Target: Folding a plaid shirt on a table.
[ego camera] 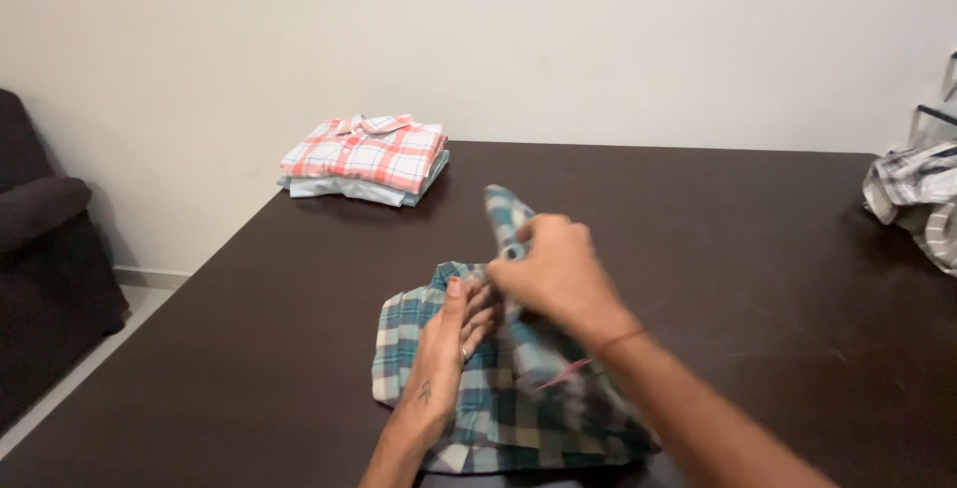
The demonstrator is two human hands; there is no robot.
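Two hands are laid on a teal plaid shirt [498,398] at the near table [718,239] edge: the left hand [451,343] is pressed flat and open, while a fold is pinched by the right hand [558,269]. Folded shirts [367,157] are stacked well apart, far left.

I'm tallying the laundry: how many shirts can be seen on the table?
4, perhaps more. A teal plaid shirt lies under both hands; a red-checked shirt sits on a pale blue folded one at the far left; a crumpled striped shirt is at the right edge, possibly hiding others.
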